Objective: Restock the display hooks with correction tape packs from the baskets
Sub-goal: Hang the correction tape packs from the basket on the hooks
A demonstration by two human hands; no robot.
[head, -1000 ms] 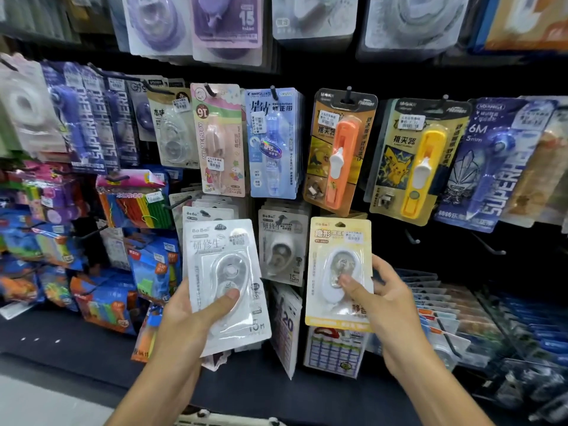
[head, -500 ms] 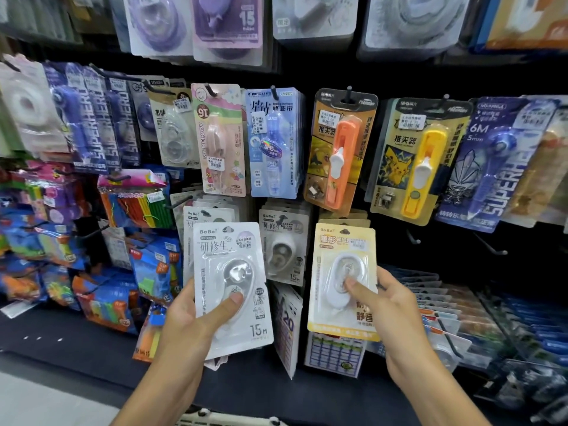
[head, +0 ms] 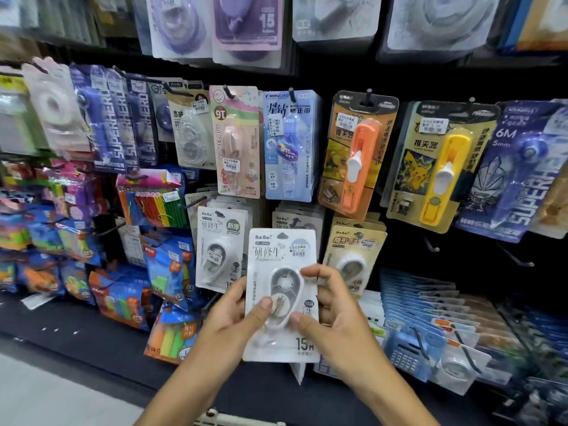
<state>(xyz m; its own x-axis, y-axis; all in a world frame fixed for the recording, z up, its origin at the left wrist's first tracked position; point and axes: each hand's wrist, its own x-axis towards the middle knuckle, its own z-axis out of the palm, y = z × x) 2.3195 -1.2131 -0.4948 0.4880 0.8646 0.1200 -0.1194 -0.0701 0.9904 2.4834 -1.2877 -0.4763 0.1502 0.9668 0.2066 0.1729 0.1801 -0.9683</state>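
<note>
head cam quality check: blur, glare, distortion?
Head view: the white pack held by the left hand and right hand is fairly sharp, with glare on its plastic blister; the top row of packs and far left packs are blurred; wide-angle bending tilts the right-edge blue pack; lighting is dim against the dark backboard.

I see both bare forearms rising from the lower edge of the head view and converging at centre. The left hand [head: 236,315] grips the left edge of a white blister-carded correction tape pack [head: 281,342], thumb laid across the clear bubble, remaining fingers hidden behind the card. The right hand [head: 335,318] holds the right edge, thumb pressed on the front near the bubble, index finger curled over its upper side. Both wrists are slightly bent inward. The hands do not touch each other.
</note>
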